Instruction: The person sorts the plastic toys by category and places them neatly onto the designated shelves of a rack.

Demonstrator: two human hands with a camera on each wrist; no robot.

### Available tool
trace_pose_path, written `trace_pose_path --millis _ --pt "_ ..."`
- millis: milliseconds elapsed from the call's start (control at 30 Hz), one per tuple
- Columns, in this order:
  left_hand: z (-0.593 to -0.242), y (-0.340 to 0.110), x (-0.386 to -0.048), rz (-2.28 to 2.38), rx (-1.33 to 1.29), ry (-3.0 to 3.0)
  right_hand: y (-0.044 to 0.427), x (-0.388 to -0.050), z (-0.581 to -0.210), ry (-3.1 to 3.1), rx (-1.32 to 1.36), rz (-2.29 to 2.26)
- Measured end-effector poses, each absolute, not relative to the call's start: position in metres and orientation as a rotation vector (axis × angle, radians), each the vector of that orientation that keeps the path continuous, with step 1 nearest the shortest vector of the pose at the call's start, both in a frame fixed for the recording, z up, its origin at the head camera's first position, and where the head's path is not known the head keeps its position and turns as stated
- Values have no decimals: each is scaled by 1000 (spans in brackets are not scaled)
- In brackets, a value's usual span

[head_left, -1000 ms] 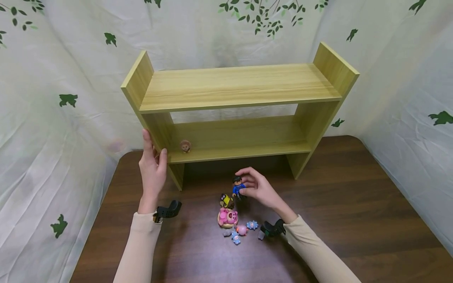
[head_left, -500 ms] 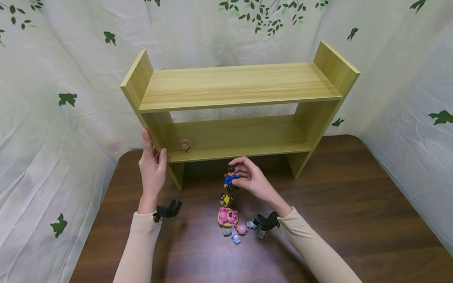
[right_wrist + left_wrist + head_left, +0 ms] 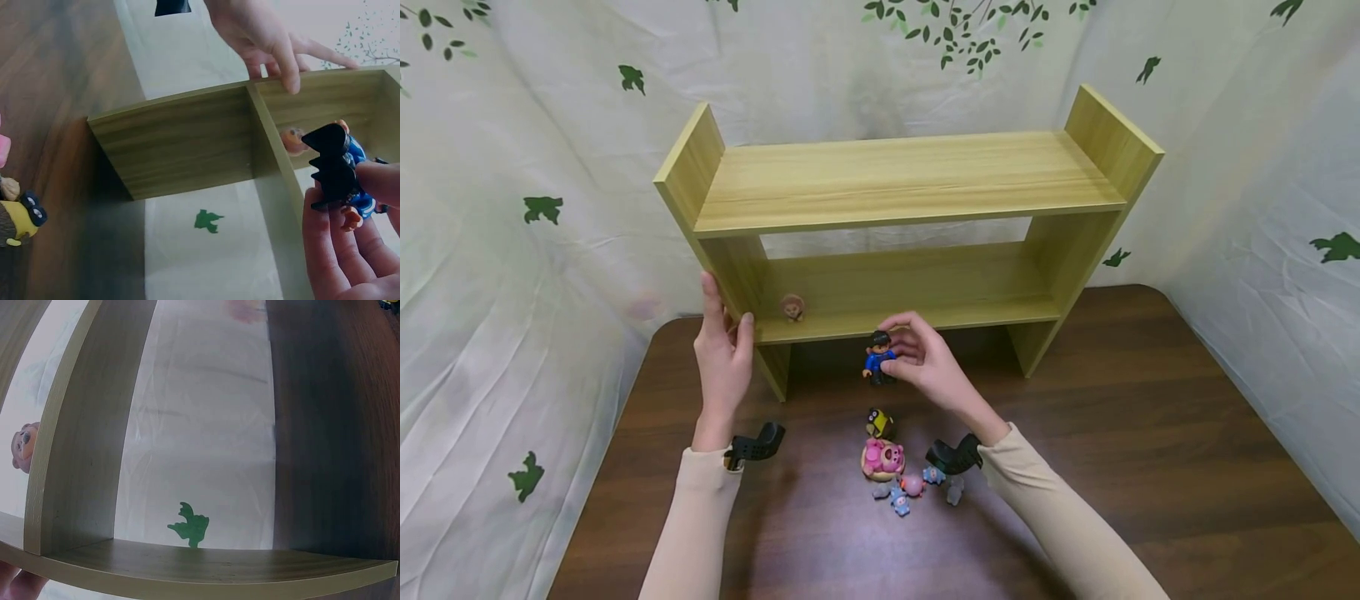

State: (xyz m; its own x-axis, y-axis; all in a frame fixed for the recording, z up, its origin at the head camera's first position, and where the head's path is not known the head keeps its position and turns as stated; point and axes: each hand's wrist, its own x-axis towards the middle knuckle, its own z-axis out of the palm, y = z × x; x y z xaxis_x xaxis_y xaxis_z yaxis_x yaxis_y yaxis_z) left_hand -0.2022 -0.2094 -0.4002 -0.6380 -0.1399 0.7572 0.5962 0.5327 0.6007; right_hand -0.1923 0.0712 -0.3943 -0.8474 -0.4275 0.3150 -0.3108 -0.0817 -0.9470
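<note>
**Blue-clad figure (image 3: 876,367) lifted up and leftward by the right hand (image 3: 927,360)**

Since the earlier frames, the blue-clad figure has been carried away from the yellow-and-black toy (image 3: 880,423) and brought near the front edge of the lower board (image 3: 917,283) of the wooden shelf (image 3: 895,179). The left hand (image 3: 722,362) has been kept in its place.

The figure is pinched between the thumb and fingers of the right hand, the grip being closed on its body. It is held upright, and in the head view its dark hair is seen against the board's front edge; whether the two touch cannot be told. By the left hand, the front edge of the left side panel (image 3: 737,279) is held between thumb and fingers, with the index finger laid out straight along the outer side.

A small brown toy (image 3: 792,307) is set on the lower board, near the left side panel.

On the dark wooden table (image 3: 1150,433), the yellow-and-black toy is placed just behind a pink bear (image 3: 883,458). In front of these, a round pink toy (image 3: 913,485), two small blue toys (image 3: 900,502) and two grey ones (image 3: 955,490) are clustered. A black wrist mount (image 3: 953,456) is worn on each arm, and the scene is enclosed by a pale cloth (image 3: 820,75) printed with green leaves.
</note>
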Motion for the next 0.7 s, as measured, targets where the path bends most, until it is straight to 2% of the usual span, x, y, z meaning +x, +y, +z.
trace_pose_path --millis 700 --pt "-401 -210 -201 -1169 -370 -1971 61 -214 -378 2075 -848 -2179"
